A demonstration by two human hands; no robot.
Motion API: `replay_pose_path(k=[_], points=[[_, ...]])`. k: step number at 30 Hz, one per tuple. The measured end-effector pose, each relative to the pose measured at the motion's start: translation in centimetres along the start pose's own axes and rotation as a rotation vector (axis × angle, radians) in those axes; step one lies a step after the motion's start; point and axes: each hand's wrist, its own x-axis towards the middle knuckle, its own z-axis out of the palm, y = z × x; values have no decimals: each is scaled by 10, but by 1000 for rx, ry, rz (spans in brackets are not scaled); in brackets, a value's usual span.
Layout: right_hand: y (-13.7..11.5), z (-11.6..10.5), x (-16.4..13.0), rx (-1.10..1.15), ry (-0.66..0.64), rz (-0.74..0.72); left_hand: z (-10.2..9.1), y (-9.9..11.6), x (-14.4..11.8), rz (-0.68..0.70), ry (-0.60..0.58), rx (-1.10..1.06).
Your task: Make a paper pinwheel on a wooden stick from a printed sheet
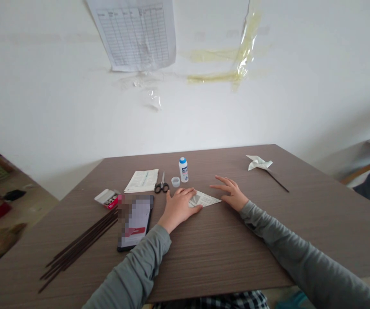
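My left hand (179,207) lies flat on a folded triangle of printed paper (206,199) on the brown table (223,244), pressing its left part down. My right hand (230,192) rests open on the table at the paper's right tip, fingers spread and pointing left. Just beyond my hands stand a small white glue bottle (183,169) with a blue top and its loose clear cap (175,181). Scissors (162,185) lie beside a stack of printed paper (142,180).
A phone (136,221) lies left of my left arm, with a bundle of dark thin sticks (79,245) and a small box (107,198) further left. A finished paper pinwheel on a stick (262,165) lies at the far right. A white wall stands behind the table.
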Motion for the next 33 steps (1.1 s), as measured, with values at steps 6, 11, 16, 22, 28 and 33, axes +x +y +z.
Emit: replay_pose_path(k=[6, 11, 16, 22, 28, 33], points=[[-33, -3, -3, -25, -175, 9, 1, 1, 1, -1, -4, 12], [-49, -2, -3, -53, -223, 73, -2, 10, -1, 5, 26, 13], [-47, -5, -1, -64, -186, 69, -5, 16, -3, 8, 33, 49], [-47, -7, -1, -63, -197, 72, -8, 10, 1, -17, -9, 37], [-51, -11, -2, -56, -235, 104, -11, -5, 1, -10, -33, 14], [-51, -12, -1, -54, -248, 100, -14, -12, -4, -17, -24, 49]])
